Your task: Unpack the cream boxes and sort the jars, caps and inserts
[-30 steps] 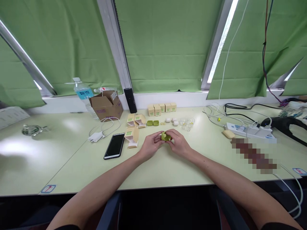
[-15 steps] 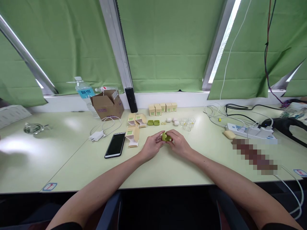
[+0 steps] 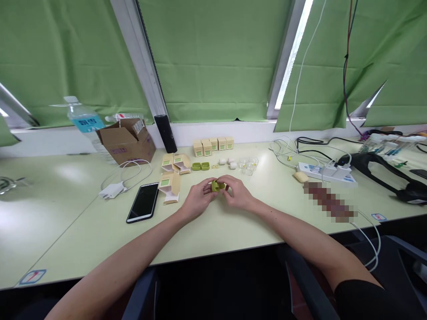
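Green piece (image 3: 215, 186) — plastic (smooth)

Through my camera I count five shut little boxes (image 3: 213, 144) on the far side, three open boxes (image 3: 170, 183) left, two green tubs (image 3: 205, 166), one held green piece (image 3: 215, 186) nearer, three white lumps (image 3: 232, 166), one phone (image 3: 143, 202). The clear cups (image 3: 248, 166) bunch too tightly for me.

The left arm (image 3: 133, 255) and the right arm (image 3: 307, 238) were stretched forward and inward, with bare forearms. The left grip (image 3: 196, 199) and the right grip (image 3: 238, 194) were near together, each pinching with bent fingers (image 3: 230, 180), the fingertips directed inward.
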Action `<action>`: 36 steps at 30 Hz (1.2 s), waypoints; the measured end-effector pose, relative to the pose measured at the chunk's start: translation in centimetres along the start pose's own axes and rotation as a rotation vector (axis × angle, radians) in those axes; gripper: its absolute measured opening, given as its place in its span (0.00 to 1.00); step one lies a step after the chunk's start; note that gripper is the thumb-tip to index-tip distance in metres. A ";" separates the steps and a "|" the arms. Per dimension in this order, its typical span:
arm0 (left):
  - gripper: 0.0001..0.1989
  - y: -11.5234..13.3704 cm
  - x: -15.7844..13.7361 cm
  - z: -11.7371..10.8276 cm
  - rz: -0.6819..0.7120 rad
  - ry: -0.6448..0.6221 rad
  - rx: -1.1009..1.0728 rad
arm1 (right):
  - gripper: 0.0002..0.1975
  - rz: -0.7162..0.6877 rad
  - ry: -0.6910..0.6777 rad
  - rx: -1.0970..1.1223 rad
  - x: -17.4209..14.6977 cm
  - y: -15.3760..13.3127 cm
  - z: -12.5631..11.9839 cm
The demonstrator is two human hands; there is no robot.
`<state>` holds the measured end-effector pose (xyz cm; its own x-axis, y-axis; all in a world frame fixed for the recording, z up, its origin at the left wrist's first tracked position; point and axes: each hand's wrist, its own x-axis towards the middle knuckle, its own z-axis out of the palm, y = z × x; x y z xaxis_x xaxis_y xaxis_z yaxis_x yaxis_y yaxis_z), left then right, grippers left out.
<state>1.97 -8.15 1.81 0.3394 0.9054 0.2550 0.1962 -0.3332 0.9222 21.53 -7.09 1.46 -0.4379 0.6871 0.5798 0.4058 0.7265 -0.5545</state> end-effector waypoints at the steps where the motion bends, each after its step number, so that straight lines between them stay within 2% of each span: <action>1: 0.22 0.0 0.0 0.0 -0.004 -0.002 0.003 | 0.16 0.006 0.012 0.016 0.0 0.0 0.0; 7: 0.22 0.1 -0.2 -0.1 0.019 -0.037 0.088 | 0.10 0.070 0.053 -0.102 -0.1 0.5 0.5; 12: 0.18 0.7 -0.4 -0.1 0.072 -0.054 0.220 | 0.08 -0.019 0.128 -0.240 -0.1 0.3 0.6; 16: 0.16 0.5 0.3 -1.1 0.013 0.030 0.385 | 0.07 -0.063 0.285 -0.218 0.4 -0.2 -0.5; 19: 0.17 -0.1 1.0 -2.2 -0.058 0.140 0.452 | 0.07 -0.017 0.361 -0.187 1.0 0.2 -1.8; 21: 0.17 -0.4 1.3 -2.8 -0.066 0.182 0.521 | 0.08 0.074 0.304 -0.225 1.5 0.8 -2.4; 24: 0.15 -0.5 1.3 -3.0 -0.056 0.169 0.645 | 0.09 0.206 0.127 -0.388 2.7 1.9 -2.5; 29: 0.13 -0.7 1.2 -2.8 -0.048 0.149 0.767 | 0.11 0.288 -0.182 -0.743 6.0 2.8 -1.0; 32: 0.14 -1.0 1.4 -2.9 -0.066 0.152 0.842 | 0.11 0.332 -0.234 -0.804 7.9 3.3 0.2; 36: 0.16 -1.2 1.5 -3.0 -0.116 0.118 0.926 | 0.11 0.400 -0.235 -0.837 8.9 4.2 1.5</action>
<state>-0.52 -5.63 1.93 0.1863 0.9499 0.2510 0.8937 -0.2699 0.3585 18.18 2.02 3.41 -0.2557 0.9326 0.2548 0.9622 0.2709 -0.0261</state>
